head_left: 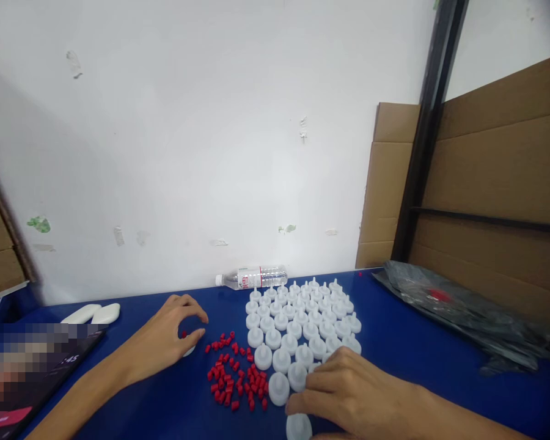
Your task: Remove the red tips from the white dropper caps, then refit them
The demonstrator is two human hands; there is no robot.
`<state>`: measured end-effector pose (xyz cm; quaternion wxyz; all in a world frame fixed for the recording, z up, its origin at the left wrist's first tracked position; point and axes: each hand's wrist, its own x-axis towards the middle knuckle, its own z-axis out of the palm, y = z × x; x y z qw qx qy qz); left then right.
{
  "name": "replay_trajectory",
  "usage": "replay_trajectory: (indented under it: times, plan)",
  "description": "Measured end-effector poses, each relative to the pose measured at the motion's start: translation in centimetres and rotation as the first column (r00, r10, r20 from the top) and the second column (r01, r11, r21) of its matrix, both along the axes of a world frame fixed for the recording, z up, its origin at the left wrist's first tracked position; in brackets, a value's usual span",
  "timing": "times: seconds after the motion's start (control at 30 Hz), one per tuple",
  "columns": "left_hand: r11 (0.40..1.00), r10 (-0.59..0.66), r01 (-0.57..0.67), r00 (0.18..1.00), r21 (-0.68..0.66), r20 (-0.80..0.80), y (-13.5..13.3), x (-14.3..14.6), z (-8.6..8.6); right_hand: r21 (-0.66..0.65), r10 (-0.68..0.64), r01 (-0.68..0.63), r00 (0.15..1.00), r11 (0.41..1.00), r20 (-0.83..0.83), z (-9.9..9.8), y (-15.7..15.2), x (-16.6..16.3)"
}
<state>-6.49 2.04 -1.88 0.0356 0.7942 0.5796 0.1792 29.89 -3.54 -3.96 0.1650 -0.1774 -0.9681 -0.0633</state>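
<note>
Red plastic: loose pile of small red caps point(241, 374) on the blue table point(156, 403), lying between the 2 hands. Caps point every way; no common long axis.

Left hand point(172, 333): released, thumb and fingertips apart with a visible gap. Pile lies to its right and towards the wearer; the thumb tip is just beside the pile's far-left edge. By the thumb, partly hidden, sits 1 lone white piece point(189, 351) with a red bit point(184, 334) showing above it. Cannot tell whether the hand touches either.

Right hand point(351, 385): palm down, fingers bent, at the near edge of the white spouted pieces point(310, 330). Foremost white piece point(299, 428) lies directly below the index fingertip, its spout out of sight. Thumb is mostly cut off by the lower edge of view, so cannot tell whether this hand grasps that piece or only rests over it.

Axes: white pieces in the group stand base down, spouts roughly upright, packed close. Group lies right of the red pile, its near-left members just beside it.

Nearer hand: left to the pile's far side, right to the foremost white piece. Clear bottle point(252, 278) lies on its side beyond, along the wall, well apart from both hands.
</note>
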Motion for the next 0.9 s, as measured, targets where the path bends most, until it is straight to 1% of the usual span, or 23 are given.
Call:
replay_trajectory:
  times: [0.1, 0.17, 0.23, 0.43, 0.57, 0.67, 0.73, 0.83, 0.9]
  plan:
    - [0.994, -0.087, 0.092, 0.993, -0.058, 0.082, -0.3, 0.1, -0.2, -0.044, -0.016, 0.018, 0.998, 0.999, 0.057, -0.1, 0.0, 0.1]
    - [0.983, -0.115, 0.125, 0.990, -0.137, 0.080, -0.4, 0.2, -0.2, -0.054, -0.017, 0.021, 0.997, 0.998, 0.079, -0.1, 0.0, 0.1]
    - [0.971, -0.139, 0.151, 0.987, -0.187, 0.078, -0.3, 0.3, -0.2, -0.066, -0.034, 0.040, 0.995, 0.997, 0.096, -0.1, 0.0, 0.0]
    - [0.970, -0.165, 0.175, 0.984, -0.170, 0.071, 0.0, 0.3, -0.7, -0.161, -0.071, 0.083, 0.994, 0.983, 0.077, 0.4, -0.2, -0.3]
    - [0.976, -0.144, 0.151, 0.988, -0.153, 0.059, 0.0, 0.5, -0.8, -0.134, -0.048, 0.058, 0.996, 0.989, 0.078, 0.4, -0.2, -0.2]
    - [0.989, -0.099, 0.105, 0.993, -0.108, 0.061, -0.5, 1.3, -0.4, -0.100, 0.005, -0.007, 1.000, 0.995, -0.023, 0.5, -0.4, -0.1]
    - [0.994, -0.099, 0.102, 0.992, -0.037, 0.074, -1.0, 2.0, 0.0, -0.050, 0.042, -0.049, 0.991, 0.998, -0.130, 0.7, -0.5, 0.0]
    - [0.979, -0.186, 0.176, 0.977, 0.099, 0.104, -1.8, 3.5, 0.0, 0.045, 0.100, -0.092, 0.970, 0.995, -0.224, 1.1, -0.8, -0.2]
    - [0.948, -0.280, 0.254, 0.951, 0.190, 0.129, -2.4, 4.6, -0.3, 0.090, 0.111, -0.090, 0.961, 0.992, -0.255, 1.2, -0.9, -0.3]
